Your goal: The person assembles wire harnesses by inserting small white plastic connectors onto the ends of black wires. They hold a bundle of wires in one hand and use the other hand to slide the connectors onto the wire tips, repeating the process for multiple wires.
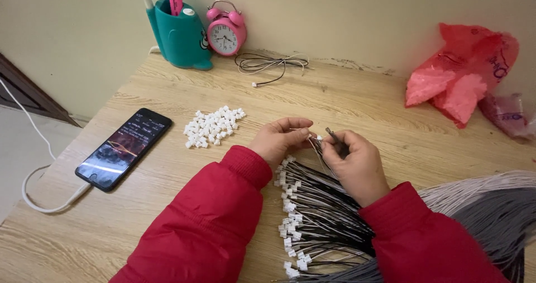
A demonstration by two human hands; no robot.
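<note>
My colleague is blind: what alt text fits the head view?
Two red-sleeved hands, left hand and right hand, pinch thin wires above a bundle of wires with white connectors on a wooden table. Loose white connectors and a phone lie left.

Only one view: camera on my head, tilted down and forward over the pale wooden tabletop (357, 101). It sits close, my red sleeves fill the bottom edge, my left hand (281, 138) and right hand (353, 163) land just below centre. It faces the cream wall (346, 15) at the table's far edge. Left edge catches some floor. No second view to overlap.
</note>
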